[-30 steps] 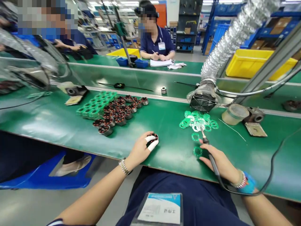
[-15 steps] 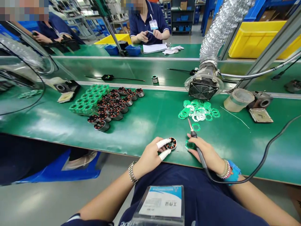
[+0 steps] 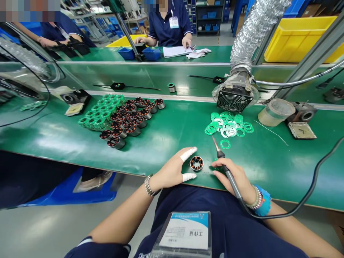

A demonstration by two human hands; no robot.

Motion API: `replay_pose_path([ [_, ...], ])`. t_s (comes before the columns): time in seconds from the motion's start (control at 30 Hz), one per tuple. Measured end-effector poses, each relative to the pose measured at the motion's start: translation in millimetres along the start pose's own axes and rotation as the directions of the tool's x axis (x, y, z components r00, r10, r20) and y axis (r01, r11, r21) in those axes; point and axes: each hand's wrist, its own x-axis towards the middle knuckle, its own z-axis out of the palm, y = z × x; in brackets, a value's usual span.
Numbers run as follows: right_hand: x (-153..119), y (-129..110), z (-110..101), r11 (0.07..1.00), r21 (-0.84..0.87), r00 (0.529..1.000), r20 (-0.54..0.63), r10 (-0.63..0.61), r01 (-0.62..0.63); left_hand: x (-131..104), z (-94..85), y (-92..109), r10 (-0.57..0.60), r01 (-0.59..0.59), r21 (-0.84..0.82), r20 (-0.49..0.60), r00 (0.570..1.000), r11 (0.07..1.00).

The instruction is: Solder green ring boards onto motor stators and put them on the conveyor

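A motor stator with copper windings and a steel rim stands near the table's front edge. My left hand, with white finger cots on thumb and forefinger, is spread open around it, apart from it. In my right hand is a soldering iron, its tip pointing away from me. Part of a green ring-shaped circuit board shows behind the right fingertips; whether they touch it is unclear. Just past the iron lies a single green ring board, in front of a loose pile of them.
Rows of stators and stacked green panels stand on the left. A fume fan is behind the ring pile. To the right are a round tub, an iron stand and a solder wire. A co-worker sits opposite.
My left fingers have parted from the stator, which now stands free. My right hand still holds the iron; the ring board by its fingers is now more hidden. The co-worker's hands have lowered.
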Motion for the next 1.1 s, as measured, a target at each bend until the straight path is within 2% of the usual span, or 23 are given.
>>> replay_pose_path([
  [0.07,1.2,-3.4,3.4,1.0,0.026,1.0,0.016,0.006,-0.007,7.5,2.4,-0.9,-0.006,0.009,-0.047,0.069,0.998,0.999],
  [0.13,2.1,-6.3,6.6,0.999,0.044,0.999,0.042,0.004,-0.006,11.7,7.9,-0.6,-0.035,0.042,-0.091,0.072,0.997,0.995],
  [0.23,3.3,-8.2,9.5,0.998,0.069,0.998,0.066,0.006,-0.011,11.0,17.7,2.6,-0.052,0.051,-0.139,-0.007,0.999,0.989],
  [0.33,4.8,-8.0,9.8,0.994,0.101,0.999,0.042,0.034,-0.039,6.8,25.5,8.4,-0.04,0.031,-0.135,-0.067,0.997,0.99],
  [0.53,5.9,-5.4,8.1,0.991,0.116,0.998,0.006,0.061,-0.061,2.2,30.9,23.2,-0.036,0.022,-0.09,-0.154,0.987,0.996],
  [0.77,4.4,-4.5,6.1,0.996,0.046,0.997,-0.005,0.072,-0.071,1.3,38.1,33.6,0.078,-0.082,-0.006,-0.233,0.969,0.997],
  [0.93,3.8,-3.1,4.7,0.997,-0.013,0.997,-0.006,0.074,-0.074,2.6,45.4,38.2,0.168,-0.146,0.105,-0.244,0.955,0.984],
  [1.1,2.7,-1.1,4.5,0.996,-0.072,0.998,-0.028,0.051,-0.053,6.0,45.5,40.6,0.177,-0.164,0.072,-0.249,0.952,0.984],
])
